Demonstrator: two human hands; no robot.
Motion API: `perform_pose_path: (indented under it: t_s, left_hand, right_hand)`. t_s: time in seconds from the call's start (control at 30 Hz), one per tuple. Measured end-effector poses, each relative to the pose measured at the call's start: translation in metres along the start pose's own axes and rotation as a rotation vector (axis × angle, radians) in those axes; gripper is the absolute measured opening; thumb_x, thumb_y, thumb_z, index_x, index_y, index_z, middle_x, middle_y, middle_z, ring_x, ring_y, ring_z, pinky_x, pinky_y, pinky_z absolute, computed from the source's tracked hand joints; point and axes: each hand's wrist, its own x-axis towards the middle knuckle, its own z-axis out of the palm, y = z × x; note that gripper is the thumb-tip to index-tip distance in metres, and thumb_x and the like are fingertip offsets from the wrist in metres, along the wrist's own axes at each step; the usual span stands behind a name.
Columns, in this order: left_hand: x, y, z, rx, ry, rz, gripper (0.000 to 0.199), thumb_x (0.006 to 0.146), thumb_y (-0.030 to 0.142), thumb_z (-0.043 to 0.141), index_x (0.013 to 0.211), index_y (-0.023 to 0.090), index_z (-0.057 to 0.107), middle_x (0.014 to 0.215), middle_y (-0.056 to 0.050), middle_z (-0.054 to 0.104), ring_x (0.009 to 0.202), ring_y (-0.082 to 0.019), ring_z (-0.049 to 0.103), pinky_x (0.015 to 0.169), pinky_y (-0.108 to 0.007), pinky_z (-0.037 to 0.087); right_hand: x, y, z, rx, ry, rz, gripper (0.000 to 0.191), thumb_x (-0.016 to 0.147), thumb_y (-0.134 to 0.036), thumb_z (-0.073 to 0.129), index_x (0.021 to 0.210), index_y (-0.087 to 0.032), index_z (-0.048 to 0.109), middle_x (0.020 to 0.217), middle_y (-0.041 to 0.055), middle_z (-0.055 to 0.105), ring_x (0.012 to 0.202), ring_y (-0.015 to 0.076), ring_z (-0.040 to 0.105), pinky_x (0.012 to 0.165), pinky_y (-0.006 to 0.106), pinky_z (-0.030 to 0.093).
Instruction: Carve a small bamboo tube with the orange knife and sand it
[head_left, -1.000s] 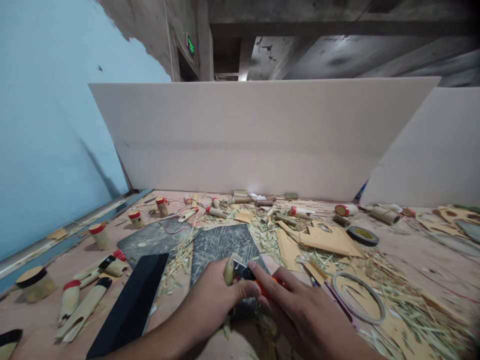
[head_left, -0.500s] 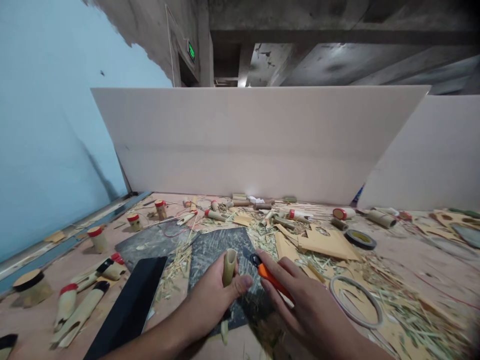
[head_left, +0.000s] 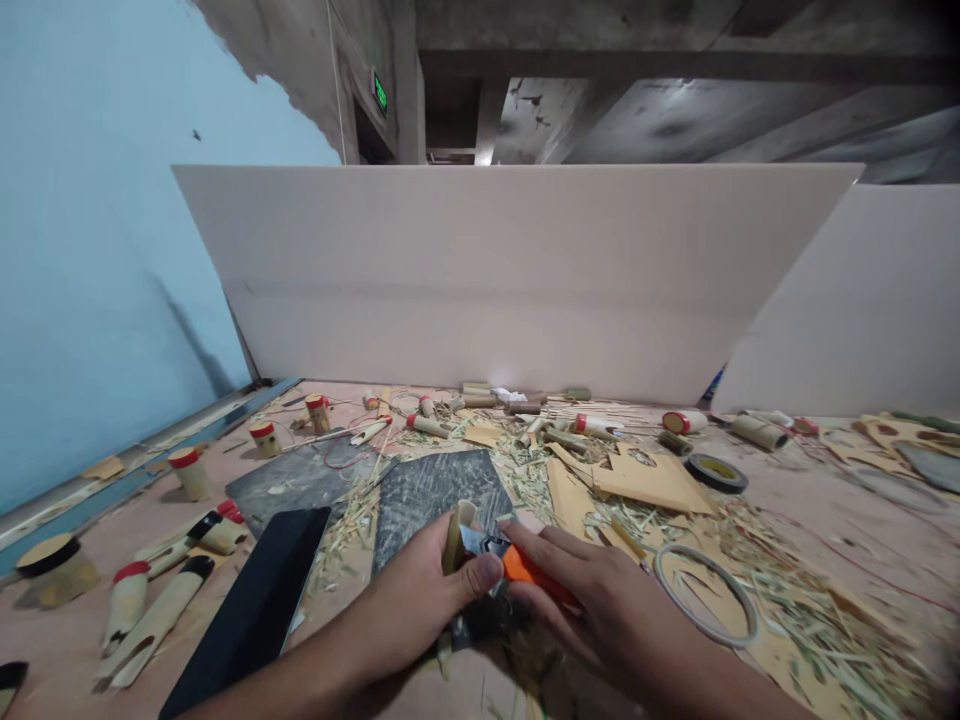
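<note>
My left hand is closed around a short piece of bamboo tube, its open end pointing up and away from me. In my right hand is an orange utility knife, gripped by the handle. Its blade lies against the right side of the bamboo's upper end. The left thumb is close under the blade. Below both hands is a dark, scratched cutting mat. The lower part of the bamboo is mostly hidden by my fingers.
A black phone-like slab lies left of my arm. Bamboo tubes with red or black bands stand and lie at left. Tape rolls, cut yellow cardboard and heaped shavings cover the right. A white panel closes the back.
My right hand has brought the knife left, so the blade, earlier apart from the bamboo, now meets its rim. The left hand keeps its hold and has shifted slightly.
</note>
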Motion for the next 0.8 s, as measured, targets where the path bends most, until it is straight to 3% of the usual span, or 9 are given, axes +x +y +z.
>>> perform_pose_path:
  t_s: [0.27,0.47,0.67,0.8]
  left_hand:
    - [0.0039,-0.0076,-0.0046,0.049,0.057,-0.063,0.052,0.088,0.065,0.068,0.105,0.016,0.061,0.098,-0.005,0.067,0.087,-0.018,0.059,0.082,-0.029,0.047]
    - [0.0005,-0.0078,0.0009,-0.041,-0.035,-0.044,0.053,0.088,0.056,0.073,0.122,0.018,0.060,0.109,-0.009,0.070,0.101,-0.025,0.063,0.089,-0.033,0.048]
    - [0.0004,-0.0031,-0.0014,0.488,0.162,-0.067,0.026,0.084,0.042,0.073,0.092,0.019,0.066,0.087,0.000,0.070,0.082,-0.020,0.057,0.072,-0.027,0.040]
    - [0.0021,-0.0015,-0.0015,0.556,0.200,-0.055,0.022,0.086,0.041,0.068,0.083,0.019,0.063,0.078,0.003,0.067,0.075,-0.017,0.052,0.065,-0.026,0.035]
  right_hand:
    - [0.0007,-0.0003,-0.0001,0.108,-0.025,0.069,0.047,0.106,-0.036,0.050,0.151,-0.025,0.050,0.110,0.0115,0.073,0.091,0.0248,0.073,0.081,0.038,0.058]
    - [0.0000,-0.0015,-0.0015,0.094,-0.051,0.002,0.047,0.107,-0.042,0.048,0.152,-0.029,0.050,0.106,0.0084,0.073,0.090,0.0222,0.073,0.077,0.032,0.058]
    - [-0.0018,0.0019,0.0058,-0.147,-0.007,-0.032,0.049,0.108,-0.046,0.043,0.155,-0.030,0.046,0.099,0.0062,0.072,0.073,0.0224,0.074,0.060,0.032,0.056]
    - [-0.0023,-0.0033,0.0082,-0.238,0.046,-0.054,0.047,0.110,-0.043,0.039,0.152,-0.024,0.050,0.096,0.0077,0.072,0.070,0.0235,0.074,0.056,0.032,0.055]
